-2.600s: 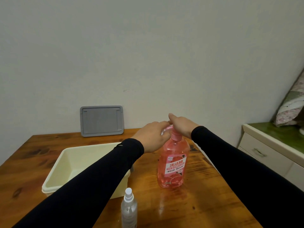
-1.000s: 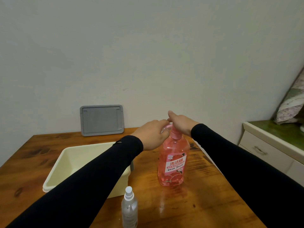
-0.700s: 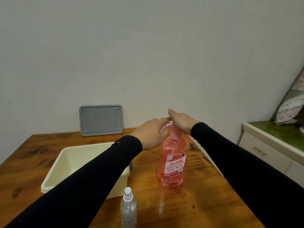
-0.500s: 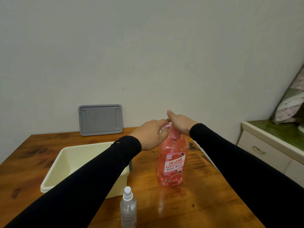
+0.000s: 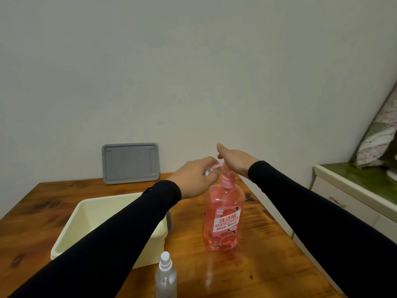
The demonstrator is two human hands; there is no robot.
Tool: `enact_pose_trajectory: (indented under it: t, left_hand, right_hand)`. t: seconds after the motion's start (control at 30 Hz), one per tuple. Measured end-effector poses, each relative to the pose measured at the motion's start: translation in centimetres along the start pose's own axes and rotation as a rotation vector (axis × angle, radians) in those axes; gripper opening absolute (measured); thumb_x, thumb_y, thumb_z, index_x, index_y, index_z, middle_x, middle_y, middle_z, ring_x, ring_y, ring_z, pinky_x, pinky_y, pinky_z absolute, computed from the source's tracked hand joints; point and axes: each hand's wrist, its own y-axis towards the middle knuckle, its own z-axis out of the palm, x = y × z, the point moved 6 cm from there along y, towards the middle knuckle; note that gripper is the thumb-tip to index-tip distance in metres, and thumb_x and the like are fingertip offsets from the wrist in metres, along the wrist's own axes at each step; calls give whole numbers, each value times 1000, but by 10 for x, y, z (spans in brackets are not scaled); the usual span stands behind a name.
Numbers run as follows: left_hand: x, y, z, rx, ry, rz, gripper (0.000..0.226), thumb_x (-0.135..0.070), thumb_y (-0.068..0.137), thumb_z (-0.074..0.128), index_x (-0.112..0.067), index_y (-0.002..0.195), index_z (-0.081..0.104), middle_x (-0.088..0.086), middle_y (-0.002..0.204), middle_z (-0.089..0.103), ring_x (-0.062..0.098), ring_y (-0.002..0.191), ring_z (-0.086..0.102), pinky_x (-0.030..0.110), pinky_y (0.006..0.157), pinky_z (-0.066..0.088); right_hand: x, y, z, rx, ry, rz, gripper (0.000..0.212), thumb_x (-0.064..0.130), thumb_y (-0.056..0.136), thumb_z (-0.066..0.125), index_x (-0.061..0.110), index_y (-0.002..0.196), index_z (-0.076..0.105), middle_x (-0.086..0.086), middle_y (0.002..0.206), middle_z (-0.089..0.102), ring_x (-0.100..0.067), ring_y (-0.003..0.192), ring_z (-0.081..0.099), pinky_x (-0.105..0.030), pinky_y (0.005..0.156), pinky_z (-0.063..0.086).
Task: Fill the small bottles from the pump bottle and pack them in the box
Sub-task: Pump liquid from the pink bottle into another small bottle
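At the bottom edge of the frame, just left of centre, a clear spray bottle with a white nozzle stood upright on the wooden table, untouched. Just behind it to the left sat the cream plastic box, open-topped, my left sleeve crossing over its right side. Right of centre stood the pink pump bottle — upright, full of pink liquid, a grapefruit printed on its label — apart from the box and the spray bottle.

Above it, near the middle of the frame, my left hand was curled around a small clear bottle, fingers closed on it, holding it right at the spout of the pump head. How much was inside that bottle I could not tell; my fingers hid most of it. My right hand lay flat on top of the pump head, fingers extended and not gripping anything.

Farther back, a grey lid leaned upright against the wall at the table's far edge. At the right edge stood a white cabinet with a green top — and a patterned quilt above it.
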Motion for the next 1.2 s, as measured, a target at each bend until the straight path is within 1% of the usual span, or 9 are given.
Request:
enact_pose_trajectory:
  t: [0.13,0.23,0.33,0.47,0.63,0.87,0.97,1.1,1.2]
  left_hand:
    - [1,-2,-1,-14,-5,1,29,-43,96,45,-30,121,51,-10,106,58,-1,81,51,13,62,35]
    - [4,-4,-3,-16,-6,-24,28,-44,95,48,-32,120,50,-11,100,56,0,75,52,13,55,37]
    - [7,-8,-5,-8,-27,-40,26,-51,92,49,-37,115,48,-15,92,54,7,73,60,13,47,45]
    - [13,-11,-5,-23,-7,-57,27,-53,90,52,-38,112,48,-12,94,58,3,77,59,17,60,50]
    - [20,-13,-3,-27,-16,-87,28,-55,87,55,-41,109,46,-14,94,57,1,77,57,14,56,43]
    - [25,-20,-10,-54,-36,-95,25,-54,87,55,-44,106,43,-14,95,56,1,78,57,13,56,43]
    - [24,-29,-20,-87,-56,-99,22,-53,88,53,-44,105,43,-15,94,56,1,80,57,15,59,46]
    - [20,-42,-35,-122,-75,-105,22,-48,90,55,-39,107,44,-13,97,57,4,82,58,18,64,49]
    - [17,-55,-50,-138,-73,-110,25,-45,90,57,-35,110,46,-7,104,59,7,87,58,22,69,50]
  right_hand:
    - [5,-4,-4,-53,-24,-64,68,51,98,17,2,119,59,-21,120,60,-30,108,55,-36,81,36]
    - [8,-6,-6,-91,-20,-87,70,50,97,17,-1,118,60,-22,119,61,-31,107,57,-39,85,41]
    - [9,-6,-7,-109,-14,-112,69,51,98,16,2,121,60,-19,121,61,-30,106,58,-38,86,41]
    - [7,-6,-8,-90,16,-114,67,55,96,15,13,128,57,-9,123,60,-23,104,57,-35,89,39]
    - [13,-10,-11,-91,21,-134,68,56,96,15,14,130,55,-7,134,54,-21,110,53,-33,90,37]
    - [27,-19,-17,-125,31,-229,65,55,97,16,16,132,55,-6,138,52,-20,120,48,-30,91,33]
    - [36,-28,-18,-130,20,-284,67,57,97,15,16,134,53,-3,141,50,-19,126,45,-28,95,31]
    - [47,-39,-18,-140,9,-331,68,58,97,13,17,134,52,-2,141,50,-18,126,45,-27,94,30]
    - [52,-47,-15,-129,18,-343,69,61,96,13,19,135,51,0,142,49,-17,125,45,-20,88,32]
